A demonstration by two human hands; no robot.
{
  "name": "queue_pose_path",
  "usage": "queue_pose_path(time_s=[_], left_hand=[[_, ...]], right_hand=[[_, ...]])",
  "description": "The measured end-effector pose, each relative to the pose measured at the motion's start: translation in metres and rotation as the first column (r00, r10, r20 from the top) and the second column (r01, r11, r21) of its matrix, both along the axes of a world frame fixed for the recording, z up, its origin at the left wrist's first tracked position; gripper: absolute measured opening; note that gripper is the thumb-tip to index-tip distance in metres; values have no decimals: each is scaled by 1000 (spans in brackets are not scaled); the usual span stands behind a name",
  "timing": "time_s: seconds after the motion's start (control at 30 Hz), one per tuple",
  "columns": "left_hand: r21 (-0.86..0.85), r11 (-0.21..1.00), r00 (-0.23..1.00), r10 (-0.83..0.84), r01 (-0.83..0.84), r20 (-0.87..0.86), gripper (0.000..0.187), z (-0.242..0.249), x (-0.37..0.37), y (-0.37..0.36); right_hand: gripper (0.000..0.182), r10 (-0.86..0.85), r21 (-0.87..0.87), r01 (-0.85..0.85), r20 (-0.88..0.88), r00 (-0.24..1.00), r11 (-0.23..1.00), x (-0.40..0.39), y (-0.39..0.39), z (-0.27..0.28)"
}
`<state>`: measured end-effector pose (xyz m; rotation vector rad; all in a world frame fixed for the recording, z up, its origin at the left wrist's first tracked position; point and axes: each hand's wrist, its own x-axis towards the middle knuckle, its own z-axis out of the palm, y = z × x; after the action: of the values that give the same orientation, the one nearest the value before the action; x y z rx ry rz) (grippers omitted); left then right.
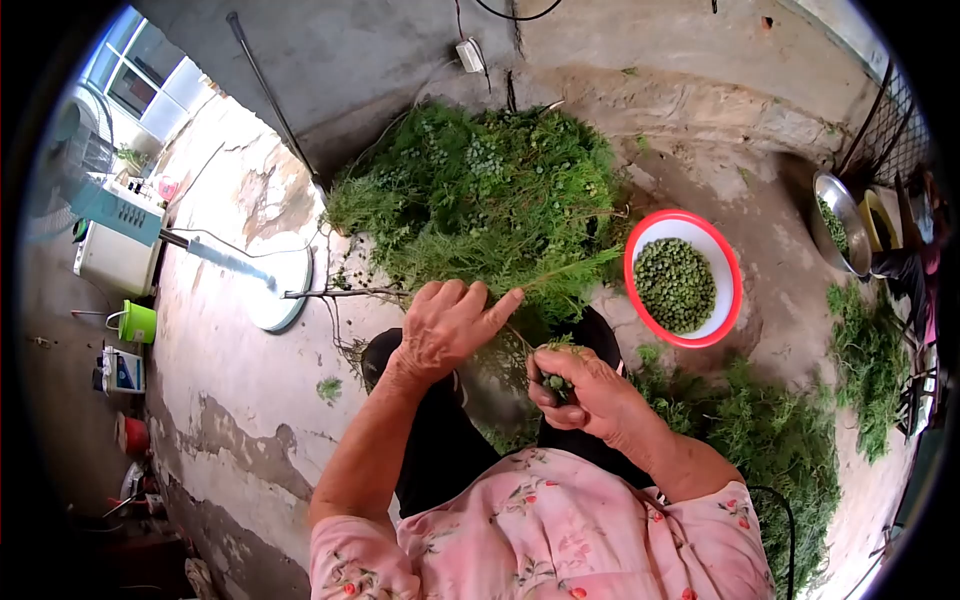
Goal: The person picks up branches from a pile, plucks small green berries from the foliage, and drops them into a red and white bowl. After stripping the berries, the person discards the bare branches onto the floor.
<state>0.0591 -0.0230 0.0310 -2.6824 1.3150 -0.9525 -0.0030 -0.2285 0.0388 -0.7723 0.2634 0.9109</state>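
Observation:
My left hand [450, 325] is closed around a leafy evergreen sprig [575, 268], whose green tip sticks out to the right past my fingers. A thin stem runs down from it toward my right hand [585, 390]. That hand is curled around several small green seed cones [557, 384], some showing between thumb and fingers. Just beyond both hands lies a big heap of cut evergreen branches [480, 190] bearing pale green cones. To the right stands a white basin with a red rim [737, 285], partly filled with picked green cones [675, 285].
More cut branches [765, 440] lie on the floor at right. A metal bowl [842, 222] with cones stands farther right, beside a partly visible person [905, 280]. On the left are a standing fan's round base [285, 290] and a green bucket [137, 322]. A wall [650, 50] closes the back.

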Motion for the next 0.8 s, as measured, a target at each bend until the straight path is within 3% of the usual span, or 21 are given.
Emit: queue_pose_path(time_s=[0.23, 0.3, 0.37, 0.47, 0.5, 0.53, 0.57, 0.6, 0.67, 0.7, 0.73, 0.77, 0.8], left_hand=[[-32, 999, 1000, -14, 14, 4, 43, -7, 7, -5], [-74, 984, 987, 161, -161, -3, 33, -14, 15, 10], [-102, 961, 964, 263, -259, 29, 37, -14, 24, 36], [-207, 945, 967, 255, -254, -22, 41, -1, 26, 44], [-289, 921, 965, 256, -262, -60, 40, -2, 28, 46], [-370, 889, 963, 250, -268, -98, 39, -7, 31, 49], [-450, 849, 961, 240, -276, -137, 39, -10, 32, 49], [-599, 723, 934, 195, -344, -301, 33, -7, 30, 43], [-786, 561, 950, 1, -260, -313, 33, -9, 33, 49], [-860, 460, 951, -93, -222, -295, 33, -12, 35, 54], [-901, 315, 926, -132, -299, -354, 29, -20, 38, 64], [-922, 178, 908, -189, -344, -375, 26, -14, 38, 64], [-925, 30, 894, -245, -379, -375, 24, -3, 38, 63]], right_hand=[[21, -19, -50, 21, 44, 999, 998, -5, -9, 14], [19, -39, -80, 43, 56, 998, 996, -10, -16, 12], [17, -100, -158, 109, 64, 993, 981, -13, -29, 20], [10, -384, -67, 392, 106, 917, 918, 12, -58, -5], [13, -503, -125, 526, 175, 847, 842, 22, -62, -12], [14, -564, -91, 586, 184, 805, 805, 35, -78, -33], [15, -629, -243, 658, 194, 753, 713, 46, -87, -40], [14, -709, -231, 719, 138, 691, 656, 59, -102, -57], [14, -702, -152, 731, 207, 682, 665, 83, -149, -110], [19, -806, -161, 817, 145, 575, 554, 99, -178, -157], [24, -408, -488, 768, 654, 637, 415, 97, -183, -153], [30, 227, -627, 774, 769, 597, 87, 93, -186, -146], [34, 216, -587, 806, 799, 561, 76, 91, -191, -143]])
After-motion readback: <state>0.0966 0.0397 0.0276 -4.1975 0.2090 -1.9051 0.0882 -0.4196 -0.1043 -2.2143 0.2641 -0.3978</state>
